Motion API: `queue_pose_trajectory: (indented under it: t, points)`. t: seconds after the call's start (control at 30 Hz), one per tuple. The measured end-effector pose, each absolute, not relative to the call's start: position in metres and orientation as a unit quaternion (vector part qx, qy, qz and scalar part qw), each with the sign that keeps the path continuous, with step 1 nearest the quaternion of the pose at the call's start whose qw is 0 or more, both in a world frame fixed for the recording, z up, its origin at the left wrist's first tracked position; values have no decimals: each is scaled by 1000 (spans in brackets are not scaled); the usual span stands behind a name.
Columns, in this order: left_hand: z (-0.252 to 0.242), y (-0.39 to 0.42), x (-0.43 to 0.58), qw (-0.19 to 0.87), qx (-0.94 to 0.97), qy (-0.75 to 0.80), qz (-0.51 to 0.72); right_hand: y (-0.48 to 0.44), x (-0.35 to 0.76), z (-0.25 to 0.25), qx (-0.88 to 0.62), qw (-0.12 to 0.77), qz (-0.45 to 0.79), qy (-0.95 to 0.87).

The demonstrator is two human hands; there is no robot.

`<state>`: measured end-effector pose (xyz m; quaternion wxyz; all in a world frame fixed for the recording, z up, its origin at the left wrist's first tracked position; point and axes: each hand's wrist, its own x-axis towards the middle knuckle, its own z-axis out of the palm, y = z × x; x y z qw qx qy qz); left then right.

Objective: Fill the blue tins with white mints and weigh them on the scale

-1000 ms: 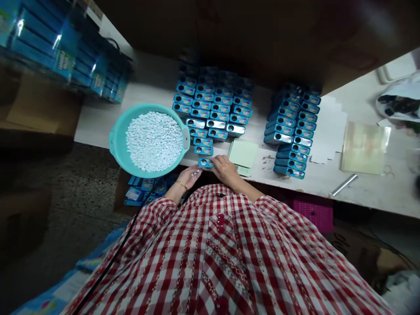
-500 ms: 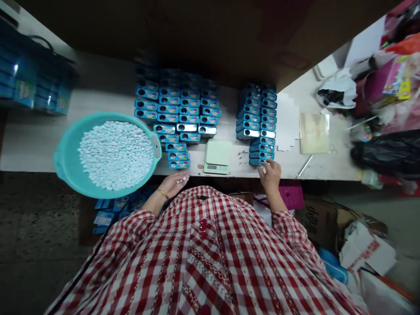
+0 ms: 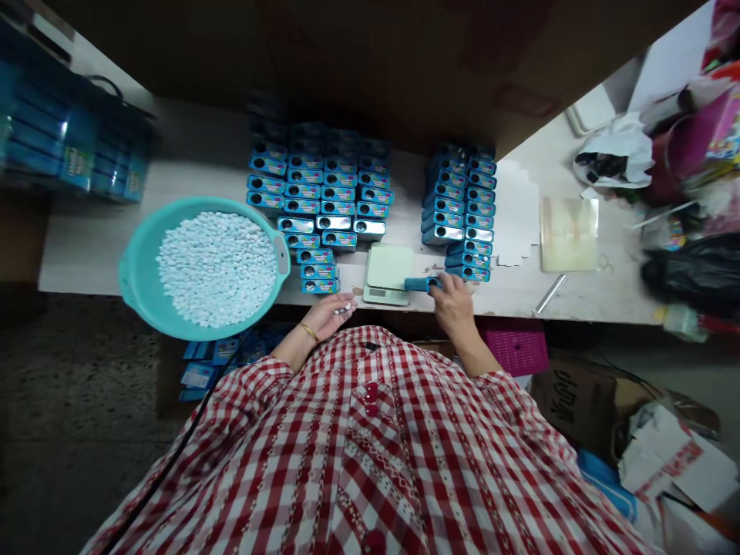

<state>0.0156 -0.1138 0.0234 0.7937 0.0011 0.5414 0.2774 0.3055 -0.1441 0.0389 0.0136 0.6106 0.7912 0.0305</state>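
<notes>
In my right hand (image 3: pixel 454 307) is a small blue tin (image 3: pixel 422 284), held at its right end just beside the pale green kitchen scale (image 3: pixel 390 268). My left hand (image 3: pixel 331 316) is cupped palm up at the table edge, with a few small white candies (image 3: pixel 343 309) in it. Left of that hand, a turquoise basin (image 3: pixel 139 258) holds a heap of the same white pieces (image 3: pixel 216 270). Rows of blue tins (image 3: pixel 321 206) stand behind the scale on the left. Two more columns of tins (image 3: pixel 459 204) stand on the right.
A large dark cardboard box (image 3: pixel 370 62) overhangs the back. Blue packs (image 3: pixel 69 146) sit at far left. Paper sheets (image 3: pixel 514 216), a yellowish clear sheet (image 3: pixel 570 235) and a metal rod (image 3: pixel 550 294) lie to the right, before plastic bags (image 3: pixel 694 266). A magenta basket (image 3: pixel 517 347) is below the edge.
My right hand has taken the front tin from the right-hand column and brought it left to the scale. My left hand has shifted right, still holding candies. The view has moved slightly.
</notes>
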Motion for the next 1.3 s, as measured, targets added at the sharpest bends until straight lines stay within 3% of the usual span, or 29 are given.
queue_pose_trajectory:
  t: [0.3, 0.53, 0.67, 0.87, 1.3]
  points:
    - [25, -113, 18, 796, 8, 535, 281, -91, 216, 29, 541, 52, -86, 835]
    - [18, -115, 4, 787, -12, 542, 294, -119, 273, 29, 627, -203, -150, 737]
    - [19, -114, 1, 782, -17, 542, 308, -128, 301, 33, 673, -270, -160, 670]
    - [22, -112, 4, 787, -20, 541, 296, -128, 301, 26, 662, -291, -164, 671]
    - [6, -102, 42, 759, 70, 578, 291, -104, 298, -6, 646, -230, -253, 682]
